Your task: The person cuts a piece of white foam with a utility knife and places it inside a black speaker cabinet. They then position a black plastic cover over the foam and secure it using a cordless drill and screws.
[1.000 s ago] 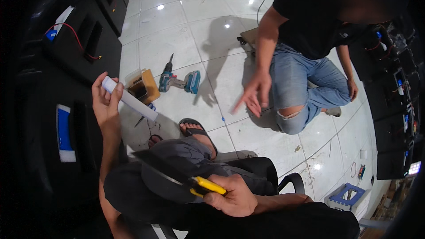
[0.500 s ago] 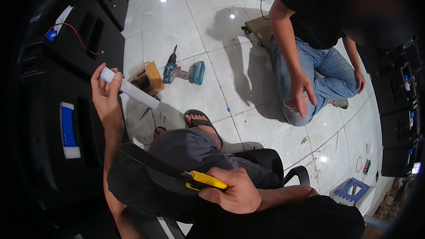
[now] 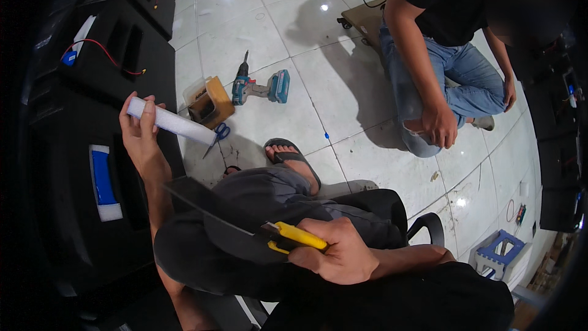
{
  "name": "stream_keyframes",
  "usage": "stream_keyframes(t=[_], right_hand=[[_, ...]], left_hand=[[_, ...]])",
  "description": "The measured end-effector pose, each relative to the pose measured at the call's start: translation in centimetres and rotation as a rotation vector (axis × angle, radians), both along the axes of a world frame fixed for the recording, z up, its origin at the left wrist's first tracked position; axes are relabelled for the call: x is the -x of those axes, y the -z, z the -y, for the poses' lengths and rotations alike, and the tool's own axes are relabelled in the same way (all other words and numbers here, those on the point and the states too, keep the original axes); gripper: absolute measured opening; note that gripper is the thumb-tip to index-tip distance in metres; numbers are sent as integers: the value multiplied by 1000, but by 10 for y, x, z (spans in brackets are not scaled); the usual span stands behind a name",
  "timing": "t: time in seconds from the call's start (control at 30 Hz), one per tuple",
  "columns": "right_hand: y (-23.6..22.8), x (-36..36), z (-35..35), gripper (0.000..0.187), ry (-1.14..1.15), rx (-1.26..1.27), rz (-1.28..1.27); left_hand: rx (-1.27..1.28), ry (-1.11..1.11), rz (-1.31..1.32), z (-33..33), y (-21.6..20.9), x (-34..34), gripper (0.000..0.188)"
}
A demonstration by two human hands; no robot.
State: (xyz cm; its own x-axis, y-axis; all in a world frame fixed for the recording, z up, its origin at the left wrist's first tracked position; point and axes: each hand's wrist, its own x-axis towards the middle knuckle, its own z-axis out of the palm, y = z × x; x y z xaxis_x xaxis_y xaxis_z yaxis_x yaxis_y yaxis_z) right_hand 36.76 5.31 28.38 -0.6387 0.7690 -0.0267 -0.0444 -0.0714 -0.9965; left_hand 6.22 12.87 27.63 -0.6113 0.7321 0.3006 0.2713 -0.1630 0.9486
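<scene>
My left hand (image 3: 144, 132) is raised at the left, beside a black case. It is closed on one end of a white foam strip (image 3: 177, 124), pinched between thumb and fingers, and the strip's free end points right and down. Low in the middle, my right hand (image 3: 343, 251) is wrapped around the yellow handle of a utility knife (image 3: 300, 237). A long, wide dark blade (image 3: 208, 208) reaches from it up and left over my knee, apart from the foam.
Black cases (image 3: 49, 165) line the left side, one bearing a blue block with white foam ends (image 3: 103, 181). On the tiles lie a cordless drill (image 3: 260, 87), a plastic tub (image 3: 205, 104) and blue-handled scissors (image 3: 222, 131). A co-worker (image 3: 422, 67) sits at right; a folding stool (image 3: 499, 251) stands lower right.
The foam strip has turned slightly in my left hand and shows more of its long face. The co-worker's hand has drawn in to the knee. The whole view has shifted a little.
</scene>
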Motion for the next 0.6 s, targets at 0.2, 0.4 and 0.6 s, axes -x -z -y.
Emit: stream_keyframes(t=[0.2, 0.4, 0.6], right_hand=[[44, -31, -27, 31, 325, 226, 202], [234, -79, -88, 61, 497, -93, 958], [309, -94, -82, 69, 372, 230, 1167]], left_hand=[[-1, -30, -26, 6, 3, 7, 50], [31, -8, -21, -9, 11, 3, 52], [57, -73, -63, 2, 0, 9, 55]])
